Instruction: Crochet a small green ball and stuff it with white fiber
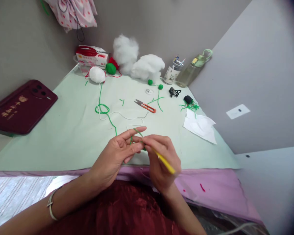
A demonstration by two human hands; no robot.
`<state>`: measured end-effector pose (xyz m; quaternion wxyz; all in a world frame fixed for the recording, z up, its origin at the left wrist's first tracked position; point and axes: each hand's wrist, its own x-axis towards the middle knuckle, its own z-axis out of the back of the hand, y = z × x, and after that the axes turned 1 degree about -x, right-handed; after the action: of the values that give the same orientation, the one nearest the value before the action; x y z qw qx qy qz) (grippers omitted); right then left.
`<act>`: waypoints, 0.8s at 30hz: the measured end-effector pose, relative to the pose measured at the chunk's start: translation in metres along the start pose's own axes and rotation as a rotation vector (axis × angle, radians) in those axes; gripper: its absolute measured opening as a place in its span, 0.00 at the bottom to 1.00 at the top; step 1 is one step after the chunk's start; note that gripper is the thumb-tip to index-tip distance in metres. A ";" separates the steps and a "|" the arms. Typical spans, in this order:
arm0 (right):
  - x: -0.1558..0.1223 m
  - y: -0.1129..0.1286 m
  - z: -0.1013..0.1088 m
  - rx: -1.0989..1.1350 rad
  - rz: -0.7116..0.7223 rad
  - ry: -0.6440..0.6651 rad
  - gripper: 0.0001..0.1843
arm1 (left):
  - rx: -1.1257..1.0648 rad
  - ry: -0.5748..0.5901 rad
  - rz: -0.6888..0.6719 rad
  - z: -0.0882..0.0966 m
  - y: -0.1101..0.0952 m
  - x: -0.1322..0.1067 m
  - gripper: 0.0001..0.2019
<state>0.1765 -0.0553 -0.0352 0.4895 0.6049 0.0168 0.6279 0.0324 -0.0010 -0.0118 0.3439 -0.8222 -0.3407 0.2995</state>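
Note:
Near the front edge of the table, my left hand (122, 147) pinches a small green crocheted piece (144, 148), mostly hidden behind the fingers. Green yarn (112, 124) runs up over my raised left index finger and back across the table to a loose coil. My right hand (163, 158) grips a crochet hook (164, 160) by its yellow handle, with the hook's tip meeting the work at the left thumb. Just beyond the fingers lies a loose white strand (134, 125).
Orange thread snips (145, 106) lie mid-table. Behind them are a white yarn ball (97, 75), a green yarn ball (110, 68), white stuffing (148, 67), two small green balls, a pen cup (171, 75) and a bottle (191, 71). A black hair clip (174, 92) and white paper (199, 125) are right; a phone (22, 106) is left.

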 end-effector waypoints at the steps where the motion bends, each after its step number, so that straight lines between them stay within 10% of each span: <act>1: -0.001 0.000 0.001 -0.064 0.058 -0.003 0.16 | -0.024 0.017 0.033 0.000 -0.001 0.001 0.18; 16: 0.011 -0.007 0.005 0.550 -0.447 -0.033 0.10 | 0.109 -0.015 -0.037 0.001 -0.005 -0.001 0.14; 24: 0.007 0.002 0.012 0.196 -0.203 0.014 0.12 | 0.191 -0.089 -0.156 0.002 -0.003 -0.002 0.16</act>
<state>0.1861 -0.0588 -0.0250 0.4889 0.6405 0.1426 0.5748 0.0288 0.0002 -0.0105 0.4276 -0.7425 -0.3885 0.3389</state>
